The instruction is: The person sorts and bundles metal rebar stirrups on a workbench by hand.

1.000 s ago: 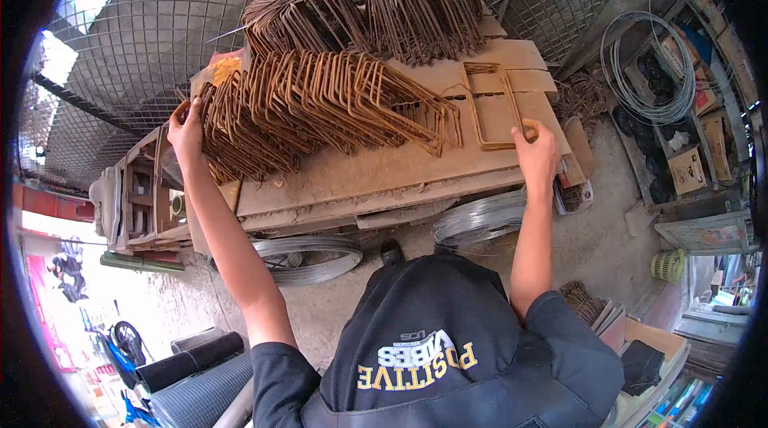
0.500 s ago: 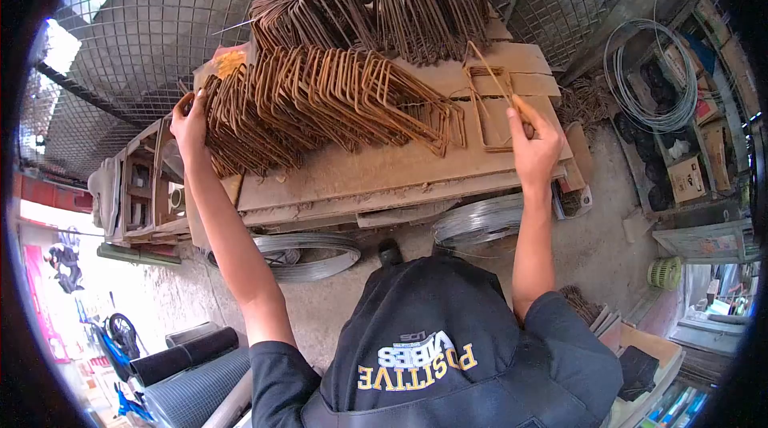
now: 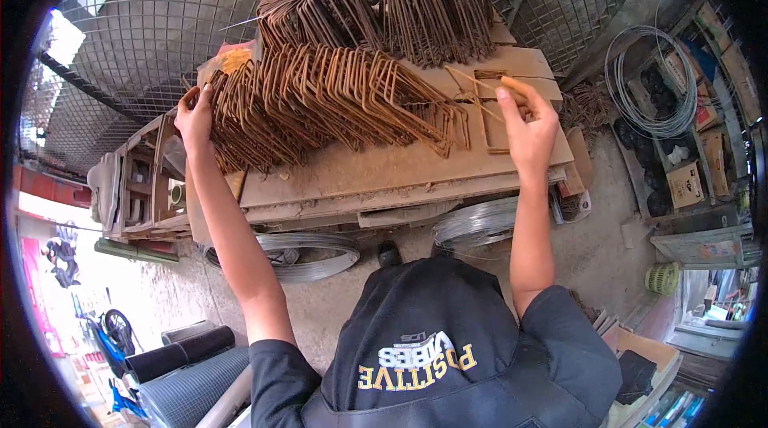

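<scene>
A long row of rusty rectangular steel stirrups (image 3: 320, 104) leans in overlapping order across the board-topped table (image 3: 344, 176). At the row's left end, my left hand (image 3: 194, 116) is closed with thumb and fingers around the end stirrups. My right hand (image 3: 531, 134) is raised over the table's right side, fingers closed on a thin rusty stirrup (image 3: 472, 78) whose bars slant out to the left; part of it is hidden by the hand. Just beyond that hand another stirrup (image 3: 495, 148) lies flat on the board.
Two round bundles of stirrups (image 3: 316, 8) (image 3: 436, 8) stand behind the row, against a wire mesh (image 3: 184, 20). Coils of wire (image 3: 480, 222) (image 3: 312, 256) lie under the table's front edge. Another wire coil (image 3: 652, 84) hangs at right. Mesh rolls (image 3: 196, 384) lie lower left.
My right hand has risen slightly, and the stirrup in it has tilted, its far corner swinging left and down. My left hand stays at the row's end. The view has shifted slightly.
</scene>
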The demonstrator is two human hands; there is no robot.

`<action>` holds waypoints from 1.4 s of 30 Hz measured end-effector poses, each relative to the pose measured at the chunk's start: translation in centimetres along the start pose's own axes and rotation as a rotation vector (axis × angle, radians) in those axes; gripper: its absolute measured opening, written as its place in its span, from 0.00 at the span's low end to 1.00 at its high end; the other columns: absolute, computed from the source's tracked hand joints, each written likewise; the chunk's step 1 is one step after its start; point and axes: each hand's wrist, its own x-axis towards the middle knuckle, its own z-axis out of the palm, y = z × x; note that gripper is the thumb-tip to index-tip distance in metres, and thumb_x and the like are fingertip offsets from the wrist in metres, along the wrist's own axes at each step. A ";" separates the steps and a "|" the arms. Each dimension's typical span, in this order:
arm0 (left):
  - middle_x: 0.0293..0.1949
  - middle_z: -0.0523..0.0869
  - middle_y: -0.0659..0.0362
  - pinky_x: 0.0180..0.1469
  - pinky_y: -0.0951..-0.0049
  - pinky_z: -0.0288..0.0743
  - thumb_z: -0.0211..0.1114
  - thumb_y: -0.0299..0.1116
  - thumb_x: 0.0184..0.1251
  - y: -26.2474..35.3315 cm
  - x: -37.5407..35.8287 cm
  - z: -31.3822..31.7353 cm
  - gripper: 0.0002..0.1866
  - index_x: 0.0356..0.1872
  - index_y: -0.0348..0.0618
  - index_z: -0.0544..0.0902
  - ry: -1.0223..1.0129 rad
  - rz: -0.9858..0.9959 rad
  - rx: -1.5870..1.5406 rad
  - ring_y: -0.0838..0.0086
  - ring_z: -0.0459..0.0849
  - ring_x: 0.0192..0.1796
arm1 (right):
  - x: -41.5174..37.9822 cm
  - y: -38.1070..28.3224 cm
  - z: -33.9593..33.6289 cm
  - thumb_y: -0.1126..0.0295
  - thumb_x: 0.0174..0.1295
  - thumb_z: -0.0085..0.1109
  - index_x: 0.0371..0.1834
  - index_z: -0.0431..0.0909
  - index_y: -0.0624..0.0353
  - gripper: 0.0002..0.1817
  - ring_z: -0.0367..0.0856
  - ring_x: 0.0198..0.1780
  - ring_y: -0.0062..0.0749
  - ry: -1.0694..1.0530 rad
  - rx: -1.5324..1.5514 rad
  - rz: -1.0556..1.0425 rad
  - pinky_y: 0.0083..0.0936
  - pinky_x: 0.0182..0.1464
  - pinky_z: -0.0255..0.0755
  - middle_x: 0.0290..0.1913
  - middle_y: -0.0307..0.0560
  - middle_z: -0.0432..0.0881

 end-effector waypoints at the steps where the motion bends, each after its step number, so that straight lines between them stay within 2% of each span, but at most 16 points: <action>1: 0.55 0.88 0.50 0.62 0.69 0.77 0.80 0.43 0.61 -0.1 0.1 0.0 0.29 0.59 0.34 0.86 0.001 -0.001 -0.001 0.68 0.85 0.56 | 0.2 0.0 -0.2 0.71 0.69 0.71 0.54 0.89 0.62 0.13 0.79 0.38 0.14 -0.016 0.132 0.024 0.17 0.42 0.72 0.41 0.41 0.90; 4: 0.55 0.89 0.50 0.62 0.70 0.77 0.80 0.43 0.62 -0.3 0.1 0.1 0.29 0.58 0.34 0.87 -0.003 -0.011 -0.013 0.68 0.85 0.55 | 0.6 -0.8 -1.2 0.72 0.71 0.69 0.58 0.86 0.65 0.15 0.80 0.39 0.15 -0.062 0.207 0.023 0.16 0.44 0.73 0.42 0.40 0.90; 9: 0.53 0.89 0.50 0.60 0.69 0.78 0.80 0.44 0.62 -0.8 0.4 0.1 0.30 0.59 0.33 0.86 -0.009 0.003 -0.046 0.69 0.86 0.53 | 0.9 -2.5 -0.8 0.72 0.72 0.67 0.61 0.84 0.64 0.17 0.83 0.43 0.16 -0.092 0.244 0.049 0.16 0.46 0.74 0.45 0.45 0.91; 14: 0.53 0.89 0.50 0.59 0.69 0.79 0.80 0.43 0.63 -1.2 0.9 0.2 0.30 0.59 0.32 0.86 -0.017 0.009 -0.039 0.70 0.86 0.52 | 2.4 -2.5 3.0 0.66 0.74 0.65 0.63 0.82 0.63 0.19 0.84 0.40 0.16 -0.326 0.243 -0.016 0.18 0.42 0.77 0.45 0.46 0.92; 16: 0.53 0.89 0.50 0.58 0.69 0.79 0.80 0.44 0.62 -0.7 0.6 0.3 0.30 0.59 0.32 0.86 -0.023 -0.010 -0.073 0.70 0.86 0.52 | 1.9 -3.4 5.3 0.65 0.75 0.64 0.64 0.82 0.63 0.19 0.84 0.39 0.15 -0.339 0.203 -0.007 0.19 0.40 0.76 0.44 0.46 0.93; 17: 0.53 0.89 0.50 0.59 0.69 0.78 0.80 0.44 0.62 -0.4 0.1 0.2 0.30 0.60 0.33 0.86 -0.026 -0.032 -0.076 0.69 0.86 0.52 | 1.6 -4.0 6.0 0.65 0.74 0.65 0.65 0.81 0.64 0.21 0.85 0.37 0.19 -0.367 0.103 0.058 0.23 0.39 0.77 0.44 0.48 0.92; 18: 0.54 0.89 0.50 0.60 0.69 0.78 0.80 0.44 0.62 0.3 -0.2 0.1 0.31 0.60 0.33 0.86 -0.026 -0.053 -0.078 0.69 0.86 0.53 | 1.7 -2.8 7.0 0.65 0.73 0.65 0.66 0.80 0.64 0.22 0.85 0.35 0.25 -0.380 0.060 -0.018 0.28 0.40 0.79 0.44 0.51 0.92; 21: 0.56 0.88 0.48 0.64 0.68 0.76 0.81 0.45 0.61 -0.7 0.6 0.0 0.31 0.60 0.35 0.86 -0.019 0.003 -0.002 0.66 0.85 0.57 | 0.8 -1.7 8.0 0.65 0.72 0.66 0.66 0.80 0.64 0.23 0.87 0.37 0.31 -0.329 0.066 -0.106 0.28 0.43 0.80 0.45 0.53 0.92; 23: 0.56 0.88 0.48 0.64 0.68 0.76 0.81 0.45 0.60 -1.5 1.0 -0.1 0.31 0.60 0.35 0.86 -0.034 0.009 -0.031 0.65 0.85 0.57 | 0.4 -1.3 7.0 0.65 0.68 0.68 0.64 0.83 0.60 0.22 0.88 0.49 0.39 -0.413 -0.006 -0.056 0.32 0.55 0.78 0.50 0.51 0.91; 24: 0.57 0.88 0.48 0.64 0.68 0.76 0.81 0.45 0.60 -1.2 0.8 -0.1 0.31 0.60 0.35 0.86 -0.026 0.003 -0.032 0.65 0.85 0.57 | 0.2 -1.0 6.4 0.65 0.68 0.68 0.64 0.83 0.60 0.22 0.88 0.49 0.39 -0.415 -0.008 -0.057 0.32 0.55 0.78 0.50 0.51 0.91; 26: 0.57 0.88 0.48 0.64 0.68 0.75 0.81 0.45 0.60 -0.6 0.4 0.0 0.31 0.60 0.35 0.86 -0.022 -0.004 -0.033 0.64 0.85 0.57 | -0.7 -0.4 5.1 0.65 0.64 0.70 0.63 0.85 0.53 0.22 0.81 0.62 0.45 -0.530 -0.226 -0.333 0.42 0.68 0.68 0.58 0.49 0.87; 27: 0.57 0.88 0.48 0.64 0.67 0.76 0.81 0.45 0.60 -0.4 0.3 0.0 0.31 0.60 0.35 0.86 -0.014 -0.019 -0.018 0.65 0.85 0.57 | -1.6 -1.7 4.5 0.63 0.61 0.73 0.59 0.88 0.48 0.21 0.74 0.67 0.47 -0.584 -0.371 -0.281 0.47 0.73 0.58 0.62 0.47 0.84; 30: 0.56 0.88 0.48 0.63 0.67 0.77 0.81 0.45 0.61 0.2 -0.2 0.0 0.30 0.59 0.35 0.87 -0.013 -0.039 -0.031 0.66 0.85 0.56 | -2.7 -1.3 4.9 0.62 0.60 0.74 0.57 0.89 0.48 0.20 0.74 0.65 0.45 -0.600 -0.485 -0.320 0.45 0.72 0.57 0.62 0.47 0.82; 31: 0.55 0.88 0.49 0.62 0.67 0.77 0.81 0.45 0.61 0.3 -0.3 0.0 0.30 0.59 0.36 0.87 -0.016 -0.044 -0.058 0.66 0.85 0.55 | -2.8 -0.5 5.5 0.64 0.60 0.75 0.51 0.92 0.49 0.15 0.76 0.62 0.43 -0.515 -0.433 -0.368 0.42 0.68 0.58 0.56 0.45 0.85; 37: 0.52 0.89 0.51 0.59 0.68 0.79 0.81 0.45 0.61 0.8 -0.5 0.0 0.29 0.58 0.35 0.87 -0.003 -0.039 0.005 0.68 0.86 0.51 | -2.4 -1.0 7.4 0.66 0.62 0.73 0.43 0.93 0.51 0.08 0.82 0.52 0.34 -0.310 -0.313 -0.464 0.37 0.58 0.59 0.43 0.40 0.89; 42: 0.53 0.88 0.50 0.59 0.68 0.79 0.81 0.44 0.62 0.9 -0.7 0.0 0.29 0.58 0.35 0.87 -0.008 -0.056 0.000 0.68 0.85 0.52 | -2.9 -1.5 9.9 0.66 0.62 0.74 0.44 0.93 0.51 0.09 0.83 0.51 0.34 -0.261 -0.233 -0.481 0.37 0.57 0.59 0.45 0.42 0.90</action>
